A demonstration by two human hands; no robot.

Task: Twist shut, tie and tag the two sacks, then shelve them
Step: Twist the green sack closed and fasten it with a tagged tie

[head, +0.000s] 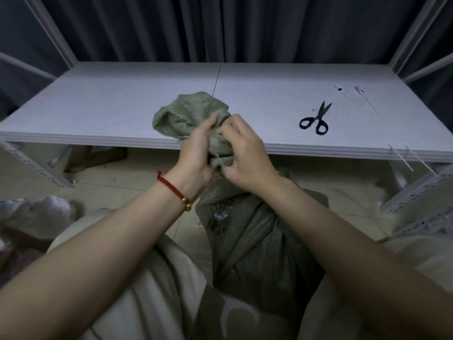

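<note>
1. The left grip (196, 153) and right grip (245, 153) clutched the twisted neck of a green woven sack (257, 241).
2. Black-handled scissors (316, 120) lay on the white shelf board (110, 106), well right of the sack.

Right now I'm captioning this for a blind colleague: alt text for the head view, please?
A person's left hand and right hand grip the bunched neck of a green woven sack standing between their knees. Black scissors lie on the white shelf behind it, to the right.
</note>
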